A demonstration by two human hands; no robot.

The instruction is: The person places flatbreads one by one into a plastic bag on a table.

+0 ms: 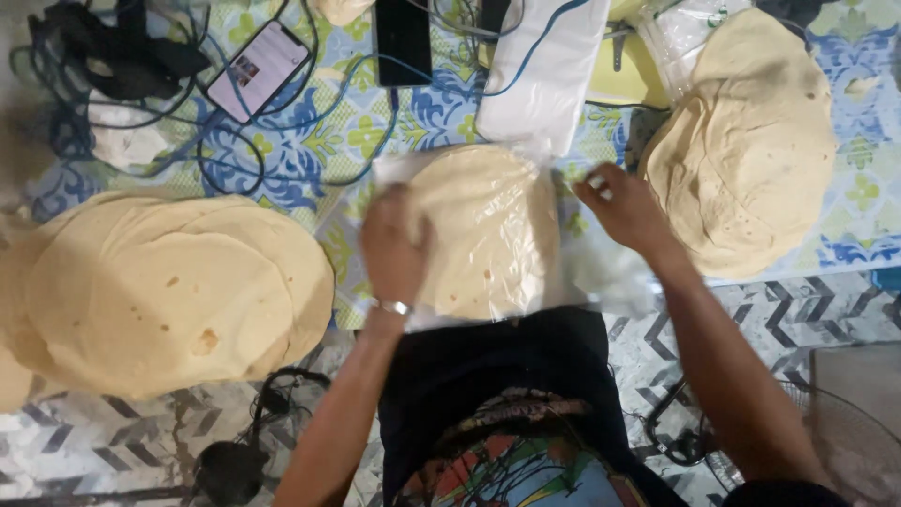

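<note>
Clear plastic bag (601, 268) gets held open by the right hand (624, 208) while the left hand (394, 246) presses folded flatbreads (488, 230) inside; next, I'd judge, comes pushing them fully in.

Your arms are bare, no sleeves showing. There's a thin silver bracelet (392, 306) on your left wrist, and you've got on a black t-shirt (497, 394) with a colourful orange-and-blue print down the front.

Both arms reach forward, left hand (394, 246) flat, right hand (627, 208) pinching.
</note>
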